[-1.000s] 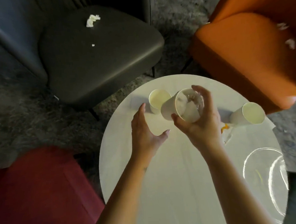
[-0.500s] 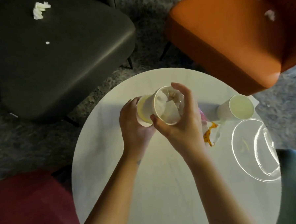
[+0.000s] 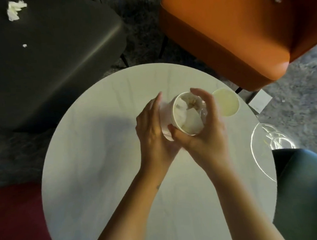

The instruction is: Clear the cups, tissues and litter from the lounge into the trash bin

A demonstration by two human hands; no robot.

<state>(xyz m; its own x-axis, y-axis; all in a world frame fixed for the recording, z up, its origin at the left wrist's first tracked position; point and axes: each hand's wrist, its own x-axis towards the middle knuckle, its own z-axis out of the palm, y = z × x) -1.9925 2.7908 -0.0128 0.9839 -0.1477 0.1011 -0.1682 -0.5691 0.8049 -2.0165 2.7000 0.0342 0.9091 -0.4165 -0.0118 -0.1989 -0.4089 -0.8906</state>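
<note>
Cup holding tissue is hovering above the tabletop centre, left hand and right hand grips both clamping it.

The left hand and the right hand cover most of the paper cup, so its base is hidden. The brownish bit among the crumpled tissue inside is too blurred to name. The right hand hides part of a second cup. A white scrap on the dark chair is too small to identify. The blue-grey seat, cut off by the right edge, hides part of the clear plastic dish.
</note>
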